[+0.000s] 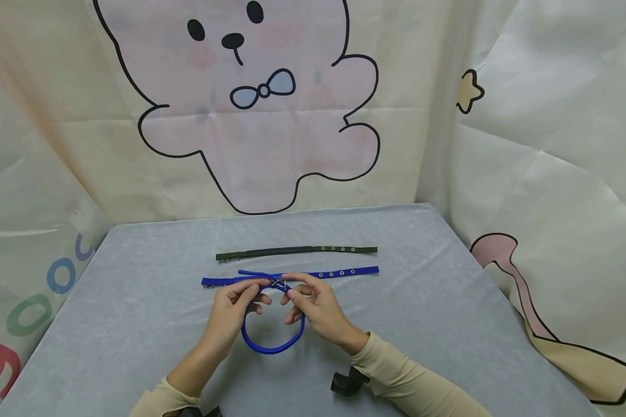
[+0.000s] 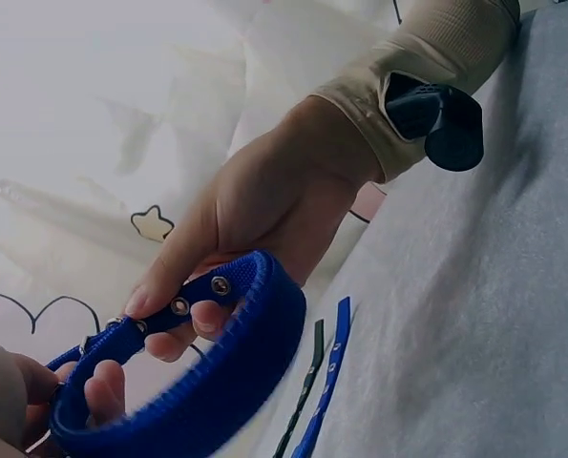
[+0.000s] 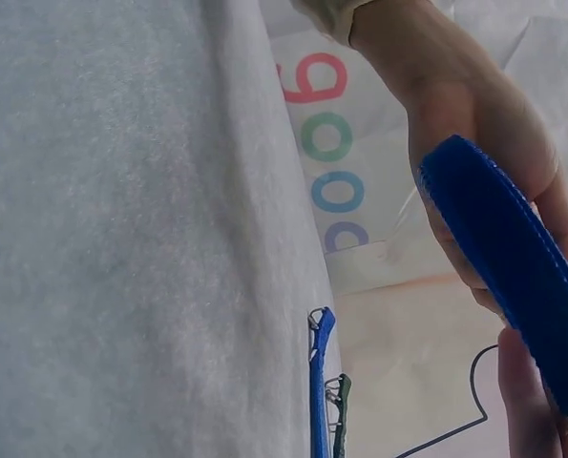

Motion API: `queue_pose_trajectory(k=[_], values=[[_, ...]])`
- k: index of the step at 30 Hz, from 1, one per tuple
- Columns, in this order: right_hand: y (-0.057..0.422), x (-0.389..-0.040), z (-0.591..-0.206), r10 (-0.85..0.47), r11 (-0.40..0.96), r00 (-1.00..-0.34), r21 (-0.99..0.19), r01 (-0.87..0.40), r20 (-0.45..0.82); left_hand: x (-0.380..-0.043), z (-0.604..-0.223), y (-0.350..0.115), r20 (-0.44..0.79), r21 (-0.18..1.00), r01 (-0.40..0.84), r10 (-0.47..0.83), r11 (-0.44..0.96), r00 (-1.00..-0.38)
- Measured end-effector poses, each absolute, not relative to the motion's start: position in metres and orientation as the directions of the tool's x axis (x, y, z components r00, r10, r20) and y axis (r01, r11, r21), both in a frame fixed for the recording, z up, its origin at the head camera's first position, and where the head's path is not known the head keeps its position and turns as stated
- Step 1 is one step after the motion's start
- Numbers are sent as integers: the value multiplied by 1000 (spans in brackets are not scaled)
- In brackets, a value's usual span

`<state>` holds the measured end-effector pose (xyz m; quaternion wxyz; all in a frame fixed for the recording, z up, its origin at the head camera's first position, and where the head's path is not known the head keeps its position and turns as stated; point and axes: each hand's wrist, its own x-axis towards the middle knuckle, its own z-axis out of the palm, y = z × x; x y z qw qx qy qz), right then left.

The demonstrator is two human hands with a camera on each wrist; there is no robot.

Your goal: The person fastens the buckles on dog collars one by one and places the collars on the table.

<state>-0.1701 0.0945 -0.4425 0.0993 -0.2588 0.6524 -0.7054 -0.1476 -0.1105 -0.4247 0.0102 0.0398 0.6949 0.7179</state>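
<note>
Both hands hold a blue collar (image 1: pixel 270 350) bent into a loop above the table. Its strap has metal eyelets in the left wrist view, and the loop's padded band (image 2: pixel 226 382) hangs toward the person. My left hand (image 1: pixel 229 313) pinches the collar left of its metal buckle (image 1: pixel 279 283). On the other side, my right hand (image 1: pixel 318 307) pinches the strap between thumb and fingers. The strap's free end passes the buckle and points left. Behind the hands lies a second blue collar (image 1: pixel 355 271), stretched out flat.
A dark green collar (image 1: pixel 287 251) lies straight behind the blue one, its eyelets to the right. Grey cloth covers the table (image 1: pixel 422 347). Printed curtains (image 1: pixel 396 191) hang behind and at both sides. A black wrist-worn device (image 1: pixel 348 382) sits under the right sleeve.
</note>
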Motion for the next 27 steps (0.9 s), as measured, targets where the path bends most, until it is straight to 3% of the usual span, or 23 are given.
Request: queue_pose_trajectory(k=[15, 27], values=[[94, -173, -447, -532, -157, -820, -976, -148, 210, -146, -422, -111, 84, 995, 87, 77, 47, -994], [93, -172, -450, -505, -166, -851, -984, -67, 143, -144, -421, -110, 134, 987, 143, 125, 70, -983]])
